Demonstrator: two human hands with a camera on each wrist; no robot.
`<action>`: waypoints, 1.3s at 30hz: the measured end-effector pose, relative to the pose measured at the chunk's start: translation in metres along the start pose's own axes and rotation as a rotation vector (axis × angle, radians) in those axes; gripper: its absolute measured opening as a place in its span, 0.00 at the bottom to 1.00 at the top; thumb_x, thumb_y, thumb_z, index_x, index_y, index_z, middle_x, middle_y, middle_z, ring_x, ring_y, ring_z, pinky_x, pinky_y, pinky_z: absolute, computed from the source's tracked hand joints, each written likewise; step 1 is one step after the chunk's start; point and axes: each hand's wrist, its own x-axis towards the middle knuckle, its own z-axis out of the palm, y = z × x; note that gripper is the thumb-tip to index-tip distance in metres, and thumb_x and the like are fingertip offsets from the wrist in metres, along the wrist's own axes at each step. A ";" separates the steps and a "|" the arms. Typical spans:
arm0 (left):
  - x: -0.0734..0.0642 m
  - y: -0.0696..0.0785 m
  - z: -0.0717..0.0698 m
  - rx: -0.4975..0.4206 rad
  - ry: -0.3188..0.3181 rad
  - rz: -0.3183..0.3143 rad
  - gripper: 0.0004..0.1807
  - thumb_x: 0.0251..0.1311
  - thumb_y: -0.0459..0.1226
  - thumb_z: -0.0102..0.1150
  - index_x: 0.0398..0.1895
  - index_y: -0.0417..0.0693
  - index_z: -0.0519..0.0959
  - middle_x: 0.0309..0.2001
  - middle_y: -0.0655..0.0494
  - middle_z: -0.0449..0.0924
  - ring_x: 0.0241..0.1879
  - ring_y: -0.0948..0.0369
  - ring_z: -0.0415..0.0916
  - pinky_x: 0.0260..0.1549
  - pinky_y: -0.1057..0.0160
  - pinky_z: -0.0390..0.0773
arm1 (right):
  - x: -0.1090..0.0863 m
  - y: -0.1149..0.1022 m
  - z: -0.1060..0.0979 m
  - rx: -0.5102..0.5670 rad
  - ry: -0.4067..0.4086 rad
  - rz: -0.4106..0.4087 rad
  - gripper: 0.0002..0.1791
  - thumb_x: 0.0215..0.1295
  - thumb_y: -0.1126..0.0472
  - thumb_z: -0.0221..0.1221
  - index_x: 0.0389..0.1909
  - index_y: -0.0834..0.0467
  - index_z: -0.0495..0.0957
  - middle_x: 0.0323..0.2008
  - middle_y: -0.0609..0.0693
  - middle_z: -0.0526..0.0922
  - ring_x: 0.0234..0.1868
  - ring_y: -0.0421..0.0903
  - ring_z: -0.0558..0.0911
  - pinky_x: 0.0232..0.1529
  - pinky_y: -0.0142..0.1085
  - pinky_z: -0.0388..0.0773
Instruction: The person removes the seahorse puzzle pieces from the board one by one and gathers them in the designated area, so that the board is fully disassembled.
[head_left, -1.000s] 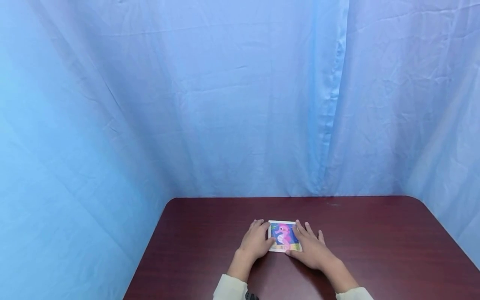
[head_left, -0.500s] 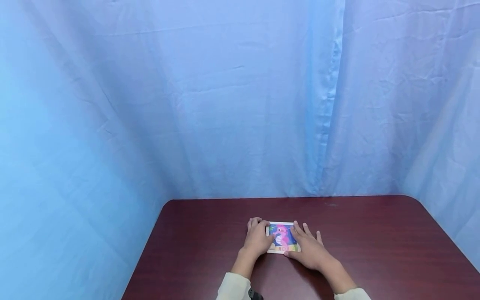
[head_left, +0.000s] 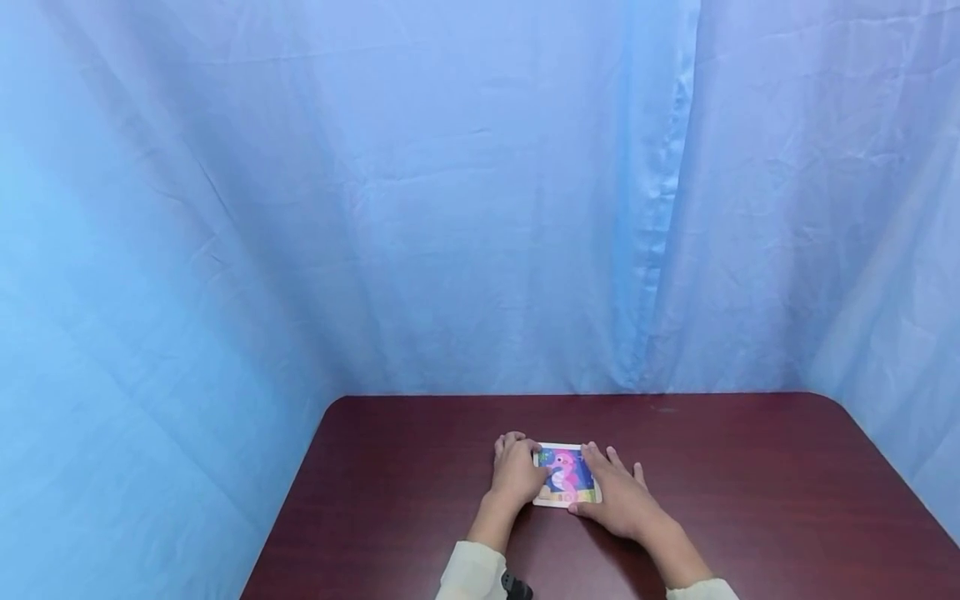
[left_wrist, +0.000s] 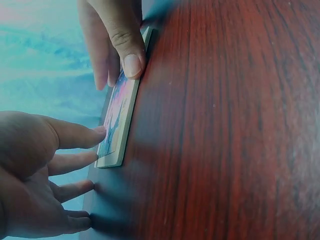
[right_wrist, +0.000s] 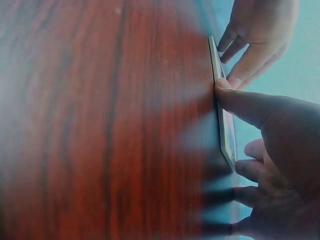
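A flat, square seahorse picture board (head_left: pixel 564 477) with a white border lies on the table, a pink seahorse on a blue ground. My left hand (head_left: pixel 516 473) is at its left side, thumb reaching onto the picture and fingers along the edge. On the other side, my right hand (head_left: pixel 621 497) has its thumb at the near edge and its index finger over the right border, other fingers spread on the table. The left wrist view shows the board's pale edge (left_wrist: pixel 125 127) with both hands around it. In the right wrist view, the right thumb (right_wrist: pixel 235 97) touches that edge (right_wrist: pixel 222 132).
The dark red wood-grain table (head_left: pixel 390 492) has rounded far corners. Pale blue curtains (head_left: pixel 450 208) hang behind it and along both sides. A black device (head_left: pixel 516 586) sits at the left cuff.
My left wrist has shifted slightly right, and its fingers bend a little more at the board's left edge. The right hand stays nearly still, and the board remains flat in place.
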 end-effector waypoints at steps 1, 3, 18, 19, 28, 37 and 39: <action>0.000 0.000 0.000 -0.009 0.001 -0.003 0.18 0.61 0.36 0.74 0.52 0.38 0.87 0.63 0.40 0.77 0.72 0.41 0.65 0.71 0.41 0.69 | 0.000 0.000 0.000 0.002 0.000 0.004 0.57 0.61 0.40 0.73 0.83 0.58 0.57 0.83 0.62 0.57 0.84 0.71 0.52 0.74 0.80 0.39; 0.000 0.001 0.000 -0.018 0.013 -0.003 0.17 0.60 0.36 0.75 0.50 0.38 0.87 0.61 0.40 0.78 0.70 0.41 0.66 0.71 0.40 0.69 | 0.000 -0.001 0.000 -0.002 -0.001 0.006 0.55 0.60 0.40 0.73 0.82 0.57 0.59 0.83 0.62 0.57 0.84 0.71 0.52 0.74 0.80 0.40; 0.005 -0.001 0.003 0.008 0.050 -0.053 0.14 0.54 0.37 0.80 0.42 0.45 0.87 0.57 0.45 0.78 0.68 0.42 0.66 0.69 0.40 0.67 | -0.001 -0.011 -0.001 -0.074 -0.009 -0.013 0.43 0.64 0.44 0.71 0.77 0.51 0.70 0.83 0.67 0.55 0.82 0.75 0.52 0.69 0.85 0.43; 0.005 -0.001 0.003 0.007 0.048 -0.054 0.14 0.54 0.36 0.79 0.42 0.45 0.87 0.57 0.45 0.78 0.68 0.42 0.66 0.70 0.39 0.66 | -0.002 -0.012 -0.001 -0.076 -0.013 -0.016 0.43 0.64 0.44 0.71 0.78 0.51 0.69 0.83 0.68 0.54 0.82 0.76 0.52 0.68 0.85 0.42; 0.007 0.000 0.004 -0.016 0.042 -0.049 0.13 0.54 0.35 0.79 0.42 0.45 0.86 0.58 0.43 0.77 0.69 0.41 0.65 0.70 0.38 0.65 | -0.003 -0.014 -0.004 -0.063 -0.031 -0.013 0.39 0.68 0.46 0.68 0.78 0.49 0.69 0.84 0.68 0.50 0.83 0.76 0.48 0.68 0.86 0.38; 0.002 0.002 0.004 -0.054 0.060 -0.061 0.14 0.54 0.35 0.80 0.43 0.44 0.86 0.59 0.43 0.77 0.69 0.42 0.65 0.70 0.38 0.65 | -0.001 -0.015 -0.004 -0.051 -0.041 -0.005 0.39 0.66 0.45 0.69 0.77 0.48 0.71 0.84 0.68 0.52 0.83 0.76 0.48 0.67 0.86 0.38; 0.002 0.002 0.005 -0.053 0.059 -0.058 0.15 0.54 0.35 0.80 0.43 0.45 0.85 0.59 0.43 0.77 0.69 0.41 0.65 0.70 0.38 0.65 | -0.003 -0.015 -0.004 -0.047 -0.040 0.003 0.39 0.66 0.45 0.69 0.76 0.48 0.71 0.84 0.68 0.52 0.83 0.75 0.48 0.67 0.86 0.38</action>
